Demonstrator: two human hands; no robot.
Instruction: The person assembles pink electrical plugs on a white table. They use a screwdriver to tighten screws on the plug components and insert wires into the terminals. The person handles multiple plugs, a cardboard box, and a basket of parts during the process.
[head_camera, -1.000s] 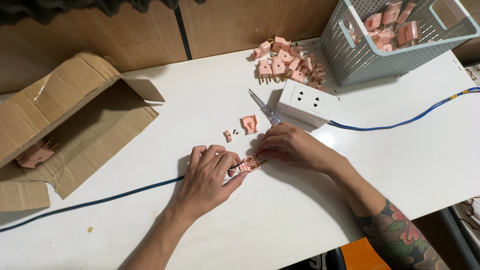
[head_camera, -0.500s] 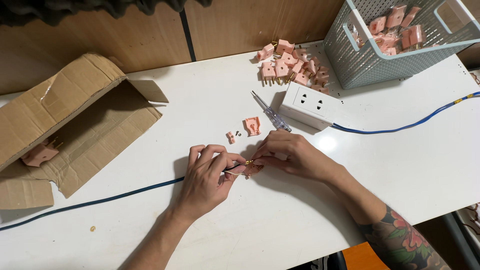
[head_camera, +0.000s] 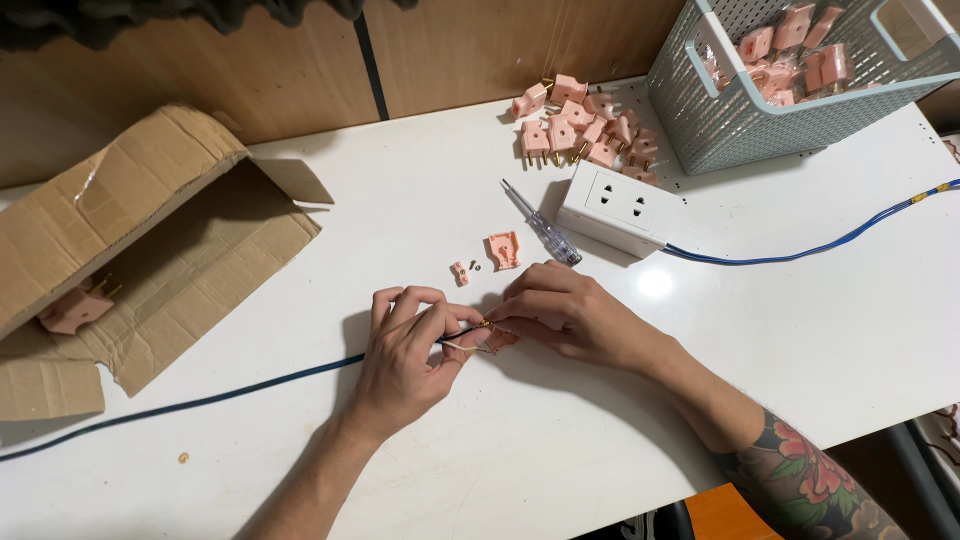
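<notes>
1. White table (head_camera: 250, 230) fills the frame; wood wall (head_camera: 450, 50) along the top.
2. Basket (head_camera: 720, 130), upper right, holds pink plugs (head_camera: 790, 50); open box (head_camera: 150, 250), left, holds one.
3. At centre, left hand (head_camera: 405, 360) pinches the wire (head_camera: 462, 338); right hand (head_camera: 565, 315) pinches a plug part (head_camera: 500, 340).

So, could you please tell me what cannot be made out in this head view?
- Pink plug part under the right hand: its fingers cover most of it.
- Bared wire ends pinched by the left hand: too small to tell how they join the part.
- Cardboard box: cut off by the left edge.
- Basket of pink plugs: top cut off by the frame.
</notes>
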